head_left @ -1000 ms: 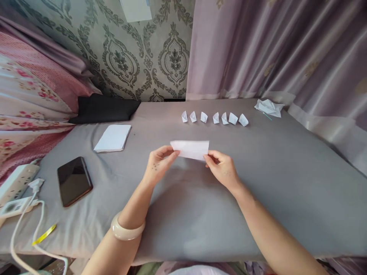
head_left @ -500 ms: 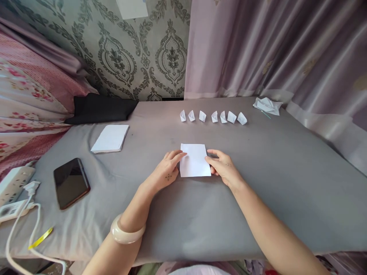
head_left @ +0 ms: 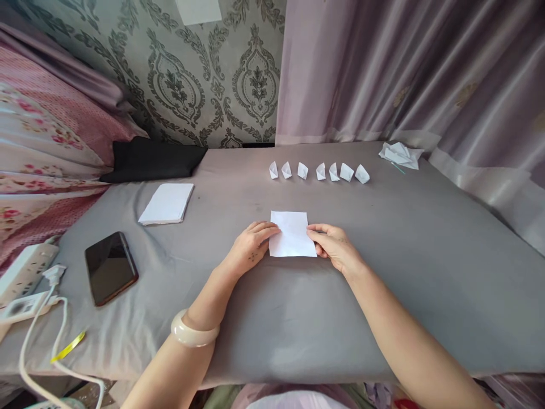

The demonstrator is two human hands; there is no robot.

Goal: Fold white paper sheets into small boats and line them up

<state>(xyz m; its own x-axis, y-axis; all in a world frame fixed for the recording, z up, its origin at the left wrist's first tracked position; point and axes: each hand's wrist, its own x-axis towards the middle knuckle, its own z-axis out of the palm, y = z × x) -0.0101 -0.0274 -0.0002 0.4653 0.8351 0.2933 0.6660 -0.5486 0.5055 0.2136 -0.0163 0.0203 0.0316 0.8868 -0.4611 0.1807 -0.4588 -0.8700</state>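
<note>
A small white paper sheet is laid flat on the grey bedsheet, in the middle, in front of the person. Its left edge is touched by the fingertips of the left hand, and its right edge is pinched lightly by the right hand; neither hand is clenched, and the sheet is held down more than it is gripped. Behind it, a row of seven small folded paper pieces is set, well apart from the hands. A stack of white paper and a dark phone are seen to the left, and crumpled paper scraps in the far right corner.

A risk can be judged here: the bedsheet is soft and a little wrinkled, so a crease can be pressed crookedly, or the sheet can be shifted if one side is pushed harder than the other.
</note>
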